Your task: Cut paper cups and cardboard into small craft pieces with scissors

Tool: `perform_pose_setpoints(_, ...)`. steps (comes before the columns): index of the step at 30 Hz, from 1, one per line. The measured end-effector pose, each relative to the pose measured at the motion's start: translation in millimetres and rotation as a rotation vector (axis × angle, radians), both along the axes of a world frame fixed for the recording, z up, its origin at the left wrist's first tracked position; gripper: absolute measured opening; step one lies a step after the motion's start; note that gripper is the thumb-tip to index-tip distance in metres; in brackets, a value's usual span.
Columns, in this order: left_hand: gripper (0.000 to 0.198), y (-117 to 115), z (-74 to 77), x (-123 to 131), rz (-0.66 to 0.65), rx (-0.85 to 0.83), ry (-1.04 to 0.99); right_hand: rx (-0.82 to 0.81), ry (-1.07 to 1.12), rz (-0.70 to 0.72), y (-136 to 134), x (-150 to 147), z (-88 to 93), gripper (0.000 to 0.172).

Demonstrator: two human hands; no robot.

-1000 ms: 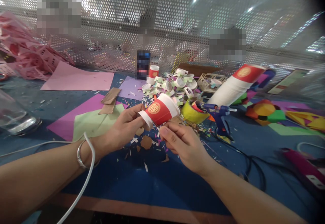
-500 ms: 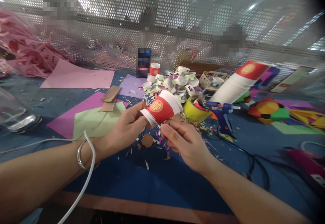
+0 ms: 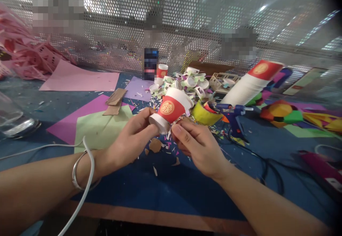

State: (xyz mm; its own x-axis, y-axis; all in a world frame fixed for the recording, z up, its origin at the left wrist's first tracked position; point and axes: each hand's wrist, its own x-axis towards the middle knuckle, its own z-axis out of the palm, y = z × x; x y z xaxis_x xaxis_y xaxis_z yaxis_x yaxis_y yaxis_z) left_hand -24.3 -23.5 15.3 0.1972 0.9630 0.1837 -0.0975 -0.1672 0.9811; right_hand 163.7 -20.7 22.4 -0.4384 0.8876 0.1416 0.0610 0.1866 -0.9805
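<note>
Grip of the left hand (image 3: 130, 138) holds the paper cup (image 3: 173, 109) over the counter (image 3: 160, 191), tipped steeper than a moment ago, seemingly mid-work; right hand (image 3: 199, 143) pinches beside it, on what I can't tell.

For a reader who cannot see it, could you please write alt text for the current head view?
A left hand grips a tilted red-banded paper cup, the right hand at its lower edge. Beyond, on a scrap-strewn blue table: pale cut pieces, a blue glue gun and a leaning cup stack.
</note>
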Motion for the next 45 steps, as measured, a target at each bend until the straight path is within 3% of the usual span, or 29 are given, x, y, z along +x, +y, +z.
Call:
perform_pose_setpoints(4,0.008,-3.9,2.3,3.6,-0.07,-0.14,-0.267,0.049,-0.036,-0.045,3.7,3.0,-1.1,0.042)
perform_pose_setpoints(8,0.009,-1.8,4.1,5.0,-0.056,-0.179,-0.343,0.055,-0.029,-0.031,4.3,3.2,-1.4,0.042)
perform_pose_setpoints(19,0.032,0.4,1.1,3.0,-0.12,-0.12,-0.223,0.173,-0.156,-0.029,5.2,3.5,3.6,0.042)
perform_pose_setpoints(27,0.028,3.3,-0.7,1.8,-0.121,-0.166,-0.192,0.193,-0.188,-0.037,7.4,4.7,1.7,0.043)
perform_pose_setpoints(35,0.036,0.1,-1.2,1.7,-0.089,-0.137,-0.121,0.237,-0.193,-0.036,3.0,3.7,5.1,0.039)
perform_pose_setpoints(45,0.03,1.9,-2.8,-0.9,-0.095,-0.084,-0.131,0.259,-0.232,-0.051,4.6,3.2,3.8,0.042)
